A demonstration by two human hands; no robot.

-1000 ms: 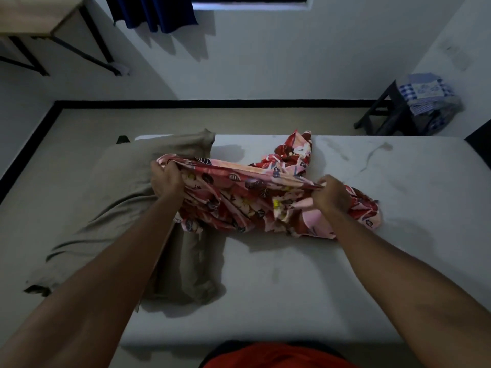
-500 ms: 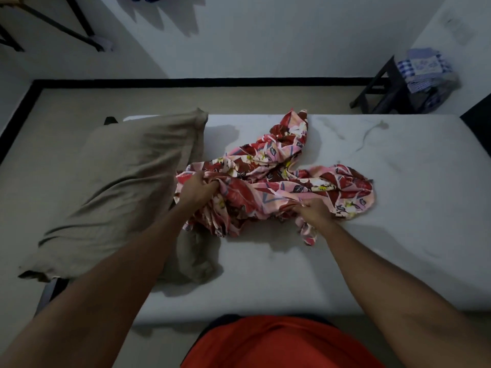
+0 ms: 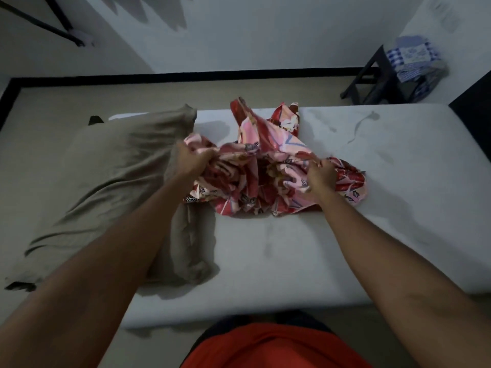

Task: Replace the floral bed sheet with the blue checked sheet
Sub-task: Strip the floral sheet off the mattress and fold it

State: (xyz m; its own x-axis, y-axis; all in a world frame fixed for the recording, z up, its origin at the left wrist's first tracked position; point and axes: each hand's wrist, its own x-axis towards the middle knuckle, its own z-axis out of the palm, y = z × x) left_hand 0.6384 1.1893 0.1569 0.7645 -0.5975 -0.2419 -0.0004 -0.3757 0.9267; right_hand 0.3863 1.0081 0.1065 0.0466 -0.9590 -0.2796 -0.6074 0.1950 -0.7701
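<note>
Floral sheet (image 3: 276,147) isn't spread. It's bunched in a heap on the bare mattress (image 3: 358,235), mid-bed, just beside the pillow (image 3: 114,187). Your left hand (image 3: 192,163) grips the heap's left end, fingers curled into the folds, right at the pillow's edge. Your right hand (image 3: 320,174) grips a wad on the right side. Hands are apart with the heap between them, both clamped on cloth.

Handling, my read: thin, soft, light fabric with zero stiffness. It creases hard and sags wherever it's unsupported. One tail runs away from you toward the far mattress edge, and another flap spills out past your right hand. Lift from those two grips alone and the loose ends will likely trail and drag. There's a slight sheen on the pink panels, so it may be slick; pinch through several layers, not one. Better hold: pull the far tail in, then scoop under the whole bundle or squeeze it between both hands. Not fragile; snagging is the only worry.

Blue checked sheet (image 3: 410,58) sits folded on a dark stool (image 3: 378,70) by the wall, past the bed's far right corner, well apart from your hands. Probably similar light cloth. Take the stack from underneath so it doesn't unfold before it's over the mattress.

Writing: none readable. No tag, brand or label shows on either sheet, the pillow or the mattress. The blue sheet has a paler patterned panel, too small to tell what it is.
</note>
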